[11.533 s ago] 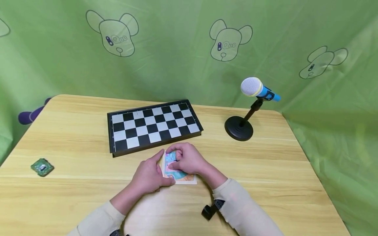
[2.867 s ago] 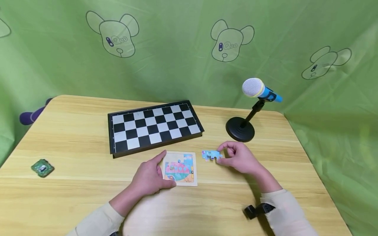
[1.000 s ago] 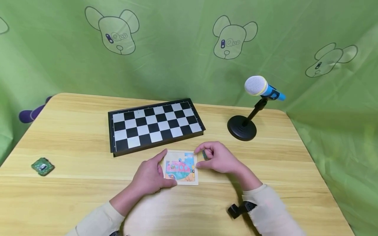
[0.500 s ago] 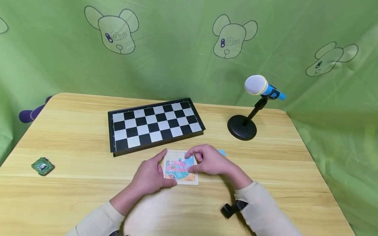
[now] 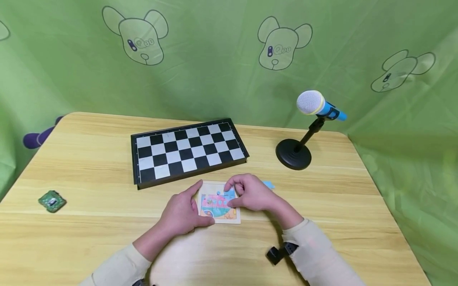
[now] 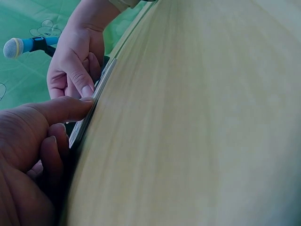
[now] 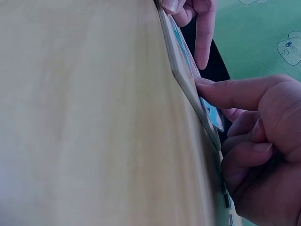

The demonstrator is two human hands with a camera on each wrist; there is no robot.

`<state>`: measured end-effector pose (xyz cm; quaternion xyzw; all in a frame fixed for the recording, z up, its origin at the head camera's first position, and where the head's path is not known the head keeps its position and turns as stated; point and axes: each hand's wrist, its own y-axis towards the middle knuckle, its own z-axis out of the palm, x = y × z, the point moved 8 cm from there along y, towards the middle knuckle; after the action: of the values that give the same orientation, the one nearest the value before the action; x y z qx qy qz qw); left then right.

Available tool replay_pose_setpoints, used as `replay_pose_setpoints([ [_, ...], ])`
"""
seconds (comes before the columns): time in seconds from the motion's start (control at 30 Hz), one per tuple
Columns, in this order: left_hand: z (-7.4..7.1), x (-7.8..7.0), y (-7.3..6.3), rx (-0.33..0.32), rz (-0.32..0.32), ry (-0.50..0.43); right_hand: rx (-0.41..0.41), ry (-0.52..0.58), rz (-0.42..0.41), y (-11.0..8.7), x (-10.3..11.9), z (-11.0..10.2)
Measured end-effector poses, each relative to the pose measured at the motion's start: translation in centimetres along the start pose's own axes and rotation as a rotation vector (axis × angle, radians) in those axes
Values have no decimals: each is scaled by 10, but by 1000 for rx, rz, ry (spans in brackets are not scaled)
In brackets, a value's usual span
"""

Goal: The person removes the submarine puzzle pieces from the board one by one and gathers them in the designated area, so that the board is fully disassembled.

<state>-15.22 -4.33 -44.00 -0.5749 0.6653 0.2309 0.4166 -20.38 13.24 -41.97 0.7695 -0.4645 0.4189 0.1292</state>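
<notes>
A small square jigsaw puzzle (image 5: 219, 218) in a pale frame lies on the table, with a pink and teal picture and bare backing at its upper left. My left hand (image 5: 182, 212) holds the frame's left side, index finger at the top corner and thumb at the bottom edge. Over the puzzle's right part, my right hand (image 5: 255, 194) pinches a blue puzzle piece (image 7: 214, 117), which sits tilted above the frame in the right wrist view. Its fingers partly cover the picture. Another blue puzzle piece (image 5: 268, 184) lies behind the right hand, mostly hidden.
A folded chessboard (image 5: 189, 151) lies just behind the puzzle. At the back right a blue microphone (image 5: 322, 106) stands on a round black base (image 5: 293, 154). A green square object (image 5: 52, 201) is on the left of the table. Green cloth (image 5: 214, 59) hangs behind.
From the loose pieces right of the puzzle, my right hand has moved left over the frame, bringing a piece. In the last half second it barely moves. The left hand stays put.
</notes>
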Motion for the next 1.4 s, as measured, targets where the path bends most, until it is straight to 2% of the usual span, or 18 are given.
replay_pose_setpoints([
  [0.33,0,-1,0,1,6,2,-16,1,-38,-1,6,-4],
  [0.53,0,-1,0,5,5,5,-21,-43,-45,0,4,-11],
  [0.8,0,-3,0,6,11,7,13,-81,-47,4,0,-9],
  [1.1,-1,-2,-1,5,4,8,11,-116,-66,5,1,-4],
  [1.27,0,-2,-1,7,7,7,-19,-109,-55,1,3,-6],
  [1.4,-1,-2,-1,4,8,8,-75,-95,-48,-4,6,-11],
])
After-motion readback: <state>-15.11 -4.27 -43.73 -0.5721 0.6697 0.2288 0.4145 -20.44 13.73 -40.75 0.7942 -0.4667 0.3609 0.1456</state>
